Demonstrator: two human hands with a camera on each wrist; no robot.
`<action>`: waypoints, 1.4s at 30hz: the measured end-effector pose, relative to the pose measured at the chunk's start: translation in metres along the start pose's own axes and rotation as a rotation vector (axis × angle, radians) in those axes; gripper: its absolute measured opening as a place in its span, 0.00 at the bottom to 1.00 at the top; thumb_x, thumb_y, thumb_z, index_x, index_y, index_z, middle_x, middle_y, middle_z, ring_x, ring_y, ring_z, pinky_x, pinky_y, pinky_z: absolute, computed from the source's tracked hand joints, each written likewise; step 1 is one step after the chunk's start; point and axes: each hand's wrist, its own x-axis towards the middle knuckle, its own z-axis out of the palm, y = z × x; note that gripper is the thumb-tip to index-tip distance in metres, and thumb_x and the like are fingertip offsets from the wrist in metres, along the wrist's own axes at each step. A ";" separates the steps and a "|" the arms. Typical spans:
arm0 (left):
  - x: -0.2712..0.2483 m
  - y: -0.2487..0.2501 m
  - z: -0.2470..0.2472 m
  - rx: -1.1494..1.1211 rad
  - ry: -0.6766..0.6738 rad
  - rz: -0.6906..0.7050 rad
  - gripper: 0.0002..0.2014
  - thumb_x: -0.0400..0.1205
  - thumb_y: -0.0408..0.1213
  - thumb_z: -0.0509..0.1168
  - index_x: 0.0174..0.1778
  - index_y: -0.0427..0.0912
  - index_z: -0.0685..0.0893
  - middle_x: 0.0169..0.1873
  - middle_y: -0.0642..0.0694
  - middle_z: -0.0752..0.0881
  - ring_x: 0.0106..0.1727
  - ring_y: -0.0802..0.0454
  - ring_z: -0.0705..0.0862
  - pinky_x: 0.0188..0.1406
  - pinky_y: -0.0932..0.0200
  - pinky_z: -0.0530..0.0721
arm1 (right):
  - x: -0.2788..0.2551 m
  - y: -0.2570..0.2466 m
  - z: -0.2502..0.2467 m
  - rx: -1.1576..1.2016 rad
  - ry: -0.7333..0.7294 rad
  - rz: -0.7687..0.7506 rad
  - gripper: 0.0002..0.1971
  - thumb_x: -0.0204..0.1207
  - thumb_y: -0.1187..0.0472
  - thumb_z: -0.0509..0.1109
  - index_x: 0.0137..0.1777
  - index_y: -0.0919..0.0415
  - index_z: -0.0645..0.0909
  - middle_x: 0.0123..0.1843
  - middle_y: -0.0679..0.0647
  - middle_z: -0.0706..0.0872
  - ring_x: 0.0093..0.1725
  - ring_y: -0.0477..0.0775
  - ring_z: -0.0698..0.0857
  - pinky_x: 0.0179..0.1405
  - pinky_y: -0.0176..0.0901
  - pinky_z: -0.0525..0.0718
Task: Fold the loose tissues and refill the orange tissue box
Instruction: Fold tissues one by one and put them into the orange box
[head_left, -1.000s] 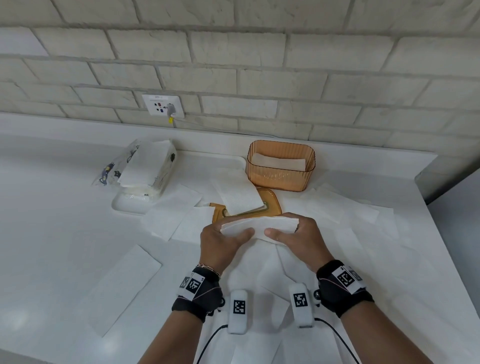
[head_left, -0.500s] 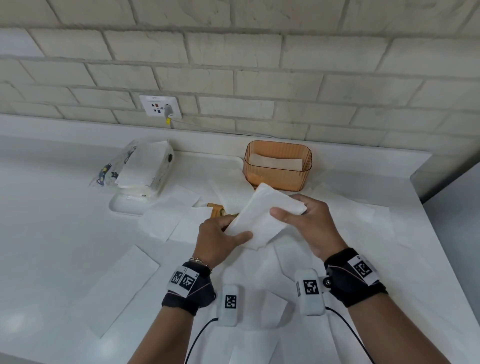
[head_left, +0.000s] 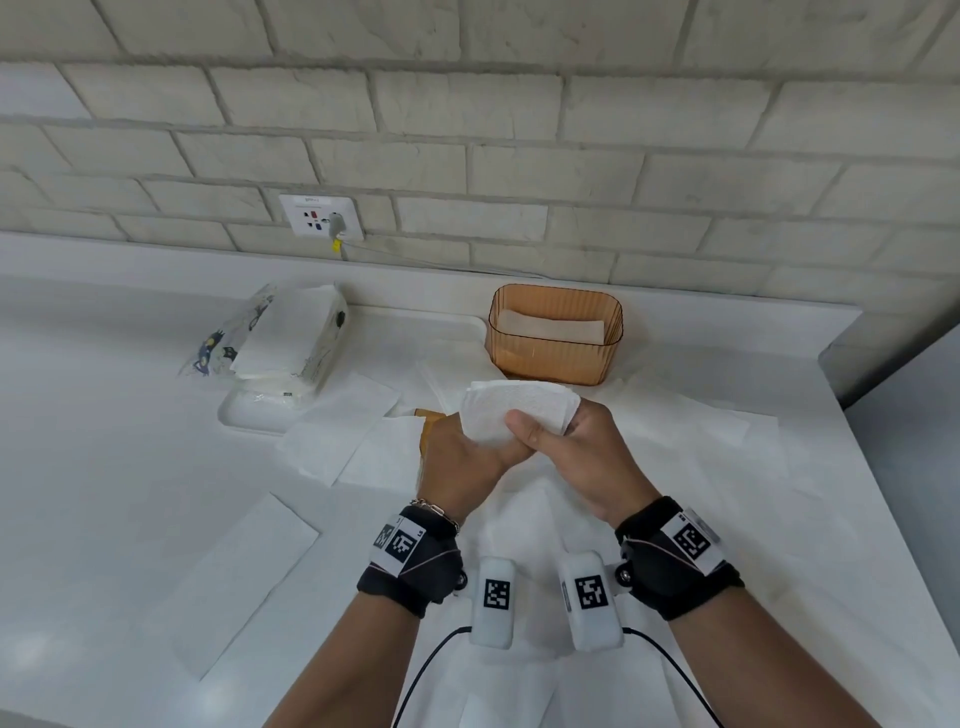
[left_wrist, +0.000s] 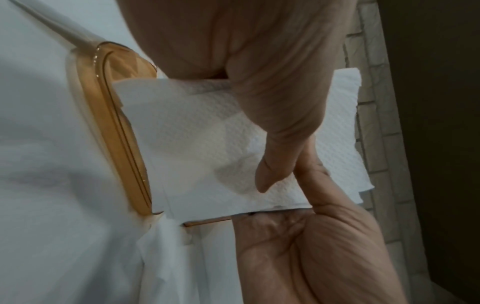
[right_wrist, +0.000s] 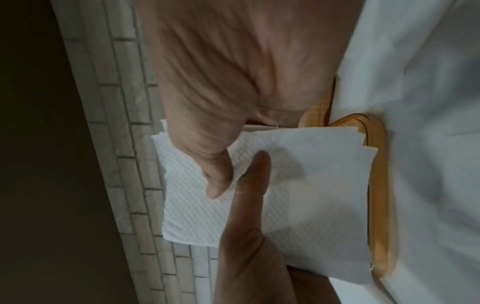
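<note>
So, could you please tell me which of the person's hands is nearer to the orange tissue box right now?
The right. The right hand holds the folded tissue just in front of the orange tissue box; the left hand grips the same tissue farther left and lower, over the orange lid.

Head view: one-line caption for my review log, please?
Both hands, left hand and right hand, hold a folded tissue before the orange tissue box.

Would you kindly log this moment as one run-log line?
both hands grip folded tissue | orange tissue box open, partly filled | loose tissues remain
</note>
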 end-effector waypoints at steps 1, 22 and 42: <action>-0.001 -0.001 0.000 0.008 -0.006 0.021 0.12 0.70 0.43 0.87 0.44 0.51 0.92 0.39 0.53 0.95 0.43 0.56 0.94 0.37 0.61 0.88 | 0.000 0.001 -0.002 -0.005 -0.004 0.005 0.14 0.81 0.63 0.79 0.65 0.60 0.90 0.59 0.52 0.96 0.62 0.51 0.94 0.61 0.43 0.91; -0.003 -0.008 0.000 0.022 -0.017 0.016 0.19 0.69 0.34 0.88 0.39 0.67 0.92 0.37 0.63 0.94 0.43 0.56 0.94 0.47 0.45 0.95 | 0.006 0.004 -0.008 -0.159 -0.171 0.089 0.28 0.63 0.61 0.93 0.63 0.46 0.91 0.64 0.52 0.92 0.64 0.53 0.90 0.64 0.49 0.92; -0.007 -0.029 -0.040 -0.080 0.031 -0.143 0.15 0.66 0.36 0.89 0.46 0.40 0.96 0.44 0.46 0.97 0.47 0.46 0.95 0.51 0.48 0.94 | -0.006 0.028 -0.053 -0.147 0.076 0.169 0.09 0.74 0.63 0.85 0.51 0.60 0.92 0.50 0.60 0.96 0.50 0.55 0.93 0.53 0.45 0.89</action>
